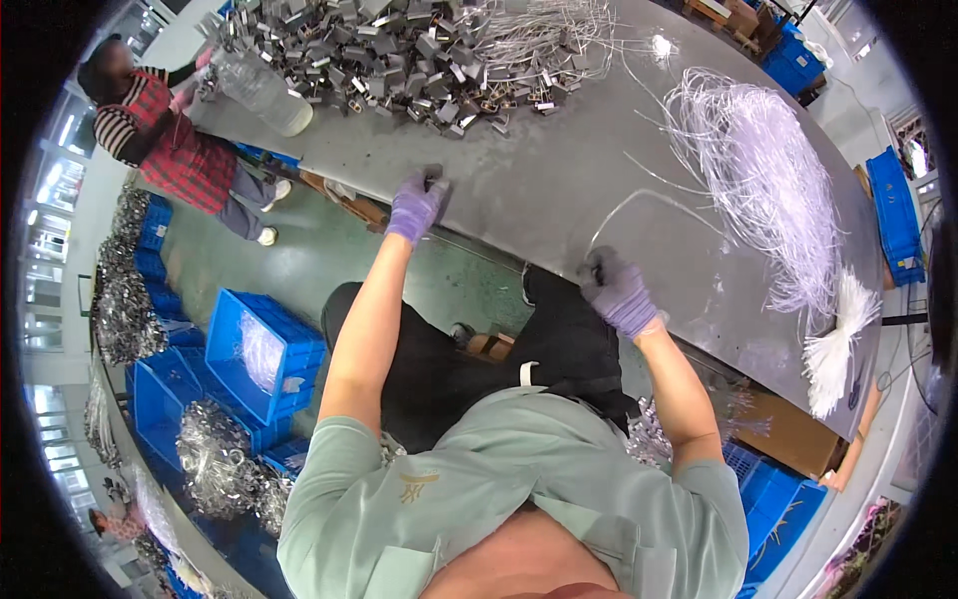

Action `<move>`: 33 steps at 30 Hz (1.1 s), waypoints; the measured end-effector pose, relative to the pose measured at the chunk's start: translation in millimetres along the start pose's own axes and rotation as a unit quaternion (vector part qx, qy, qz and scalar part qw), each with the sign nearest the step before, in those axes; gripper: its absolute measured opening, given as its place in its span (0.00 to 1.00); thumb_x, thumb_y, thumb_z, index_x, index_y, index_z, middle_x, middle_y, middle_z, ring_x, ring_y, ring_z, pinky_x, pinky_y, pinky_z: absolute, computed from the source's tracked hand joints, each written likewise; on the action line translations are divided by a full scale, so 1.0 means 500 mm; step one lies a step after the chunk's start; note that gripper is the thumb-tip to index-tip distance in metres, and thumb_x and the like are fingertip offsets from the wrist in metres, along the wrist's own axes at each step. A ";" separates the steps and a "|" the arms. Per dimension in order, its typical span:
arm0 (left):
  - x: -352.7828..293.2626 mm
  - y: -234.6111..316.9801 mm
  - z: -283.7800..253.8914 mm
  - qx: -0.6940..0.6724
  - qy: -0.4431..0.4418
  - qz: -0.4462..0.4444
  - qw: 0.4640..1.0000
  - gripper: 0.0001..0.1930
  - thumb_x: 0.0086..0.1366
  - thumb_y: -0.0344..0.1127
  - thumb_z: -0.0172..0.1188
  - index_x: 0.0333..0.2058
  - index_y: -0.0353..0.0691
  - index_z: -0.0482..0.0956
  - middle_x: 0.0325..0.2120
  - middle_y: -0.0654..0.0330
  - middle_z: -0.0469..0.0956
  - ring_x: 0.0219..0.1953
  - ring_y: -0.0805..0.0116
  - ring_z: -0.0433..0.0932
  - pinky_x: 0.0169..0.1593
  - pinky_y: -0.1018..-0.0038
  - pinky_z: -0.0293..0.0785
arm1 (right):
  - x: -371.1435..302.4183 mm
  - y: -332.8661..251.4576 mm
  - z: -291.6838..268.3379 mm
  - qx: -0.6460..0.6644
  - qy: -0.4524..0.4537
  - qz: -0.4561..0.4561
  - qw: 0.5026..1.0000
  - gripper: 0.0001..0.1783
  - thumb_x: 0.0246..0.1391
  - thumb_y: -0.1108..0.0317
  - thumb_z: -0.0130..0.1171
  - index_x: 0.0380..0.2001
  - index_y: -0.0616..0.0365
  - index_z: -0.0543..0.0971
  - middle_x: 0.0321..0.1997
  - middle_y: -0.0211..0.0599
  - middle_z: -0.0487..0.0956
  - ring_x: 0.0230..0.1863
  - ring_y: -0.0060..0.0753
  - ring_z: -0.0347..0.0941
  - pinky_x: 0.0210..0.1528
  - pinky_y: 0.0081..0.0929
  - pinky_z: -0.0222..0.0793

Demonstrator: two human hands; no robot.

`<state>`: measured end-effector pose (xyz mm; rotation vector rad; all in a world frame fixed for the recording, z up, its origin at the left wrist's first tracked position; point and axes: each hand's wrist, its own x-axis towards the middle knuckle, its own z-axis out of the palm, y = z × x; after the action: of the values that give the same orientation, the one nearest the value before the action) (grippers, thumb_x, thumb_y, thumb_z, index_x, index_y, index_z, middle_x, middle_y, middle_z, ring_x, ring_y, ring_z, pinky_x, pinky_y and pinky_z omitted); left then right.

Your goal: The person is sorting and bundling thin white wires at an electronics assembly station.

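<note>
My left hand (415, 206), in a purple glove with dark fingertips, is at the table's near edge. Its fingers are curled together, and whatever they may hold cannot be made out. Farther right, my right hand (619, 292), gloved the same way, pinches the end of a clear thin strand (654, 193). That strand arches up over the table and runs right to a large loose bundle of clear strands (763, 170). At the back lies a heap of small dark grey metal blocks (399, 65), with more clear strands (559, 30) beside it.
A clear plastic jar (261, 92) lies on the grey table (519, 190). White ties (840, 344) rest at its right end. A person (165, 135) in a red checked apron stands at the far left. Blue crates (264, 354) fill the floor at left.
</note>
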<state>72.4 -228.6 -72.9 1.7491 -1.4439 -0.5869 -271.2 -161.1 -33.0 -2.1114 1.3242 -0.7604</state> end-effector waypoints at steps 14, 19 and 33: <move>0.173 0.037 0.090 0.086 0.152 -0.024 0.984 0.22 0.48 0.40 0.63 0.40 0.34 0.75 0.37 0.46 0.77 0.41 0.47 0.75 0.44 0.62 0.70 | 0.035 0.146 0.033 0.025 0.019 0.052 0.998 0.14 0.54 0.59 0.51 0.33 0.59 0.77 0.32 0.50 0.76 0.34 0.56 0.72 0.38 0.42 0.68; 0.186 0.019 0.094 0.039 0.131 -0.052 0.989 0.22 0.48 0.40 0.62 0.42 0.34 0.74 0.38 0.45 0.77 0.41 0.46 0.75 0.44 0.62 0.70 | 0.040 0.138 0.039 0.073 0.039 0.099 0.992 0.15 0.55 0.59 0.50 0.33 0.60 0.78 0.31 0.52 0.76 0.35 0.56 0.72 0.39 0.42 0.68; 0.101 -0.197 0.047 0.164 -0.032 0.030 0.985 0.16 0.54 0.45 0.50 0.28 0.37 0.77 0.27 0.45 0.77 0.31 0.44 0.75 0.36 0.59 0.70 | 0.044 0.064 0.055 0.311 -0.067 0.208 0.925 0.16 0.55 0.62 0.53 0.42 0.62 0.76 0.27 0.39 0.79 0.20 0.27 0.73 0.23 0.23 0.69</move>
<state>126.5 -278.5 -158.7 1.9447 -1.7083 -0.3918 -263.8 -189.5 -70.5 -1.3037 1.1937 -0.7131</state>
